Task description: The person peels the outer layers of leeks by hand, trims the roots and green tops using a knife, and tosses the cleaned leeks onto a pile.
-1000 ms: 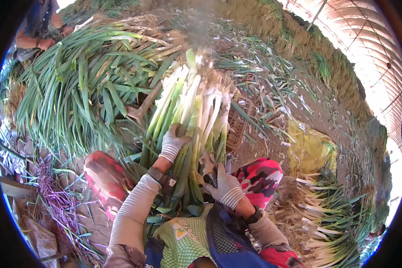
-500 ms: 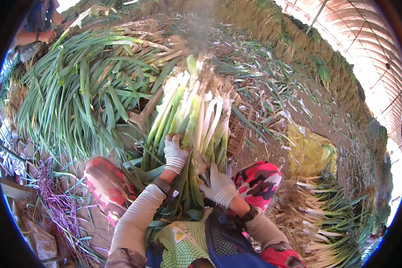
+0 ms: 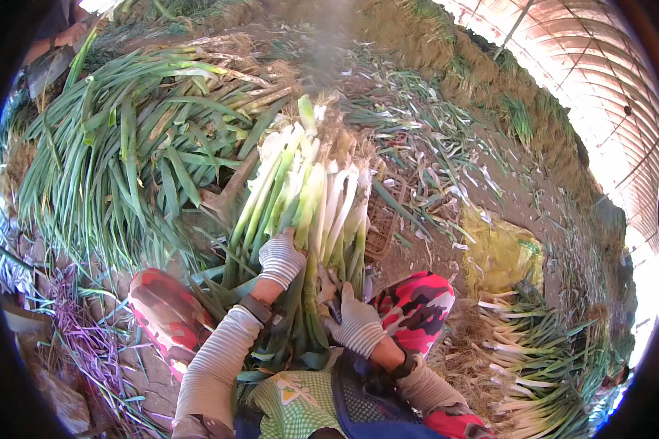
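Observation:
A thick bundle of green onions (image 3: 318,205) lies lengthwise between my knees, roots and white stems far from me, green leaves toward my lap. My left hand (image 3: 282,257), in a striped knit glove, lies across the left and middle stems with its fingers closed round some of them. Lower on the bundle's right side, my right hand (image 3: 359,325), also gloved, is curled against the leaves. A greyish, dirty-looking piece shows at its fingertips; whether it is a glove tip or something held is unclear.
A large heap of untrimmed green onions (image 3: 117,154) lies at the left. Cleaned ones (image 3: 520,358) lie in a row at the right, beside a yellow sack (image 3: 501,249). A brown plastic crate (image 3: 383,219) sits beside the bundle. Another person's hand (image 3: 69,33) shows at upper left.
My left hand's fingers have shifted right, farther over the middle stems. My right hand stays by the leaves, its fingertips less blurred. The whole view has shifted slightly.

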Demonstrator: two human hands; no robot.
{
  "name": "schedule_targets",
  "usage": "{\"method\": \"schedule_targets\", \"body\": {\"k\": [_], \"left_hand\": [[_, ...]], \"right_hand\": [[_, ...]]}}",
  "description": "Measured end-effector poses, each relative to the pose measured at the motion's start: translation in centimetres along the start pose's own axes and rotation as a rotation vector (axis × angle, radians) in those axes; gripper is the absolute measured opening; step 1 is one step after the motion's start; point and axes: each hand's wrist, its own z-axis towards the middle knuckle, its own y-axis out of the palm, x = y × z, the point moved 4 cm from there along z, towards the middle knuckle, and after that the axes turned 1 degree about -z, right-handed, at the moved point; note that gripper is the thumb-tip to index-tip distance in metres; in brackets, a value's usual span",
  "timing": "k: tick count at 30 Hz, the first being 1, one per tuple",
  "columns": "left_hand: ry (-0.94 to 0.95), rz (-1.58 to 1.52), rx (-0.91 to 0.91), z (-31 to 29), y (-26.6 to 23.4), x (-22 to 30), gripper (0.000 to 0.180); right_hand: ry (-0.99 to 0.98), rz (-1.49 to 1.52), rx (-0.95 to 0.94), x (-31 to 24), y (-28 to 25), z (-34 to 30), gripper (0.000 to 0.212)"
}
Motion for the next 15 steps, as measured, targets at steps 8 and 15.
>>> {"method": "schedule_targets", "body": {"k": [8,15], "left_hand": [[0.002,-0.05,0.03,0.5,1.6,-0.7,0.049],[-0.006,-0.13,0.015,0.3,2.3,-1.8,0.044]], "right_hand": [[0.064,-0.094,0.137,1.0,-4.0,9.8,0.073],[0.099,-0.053,0.095,1.1,-7.5,16.6,0.074]]}}
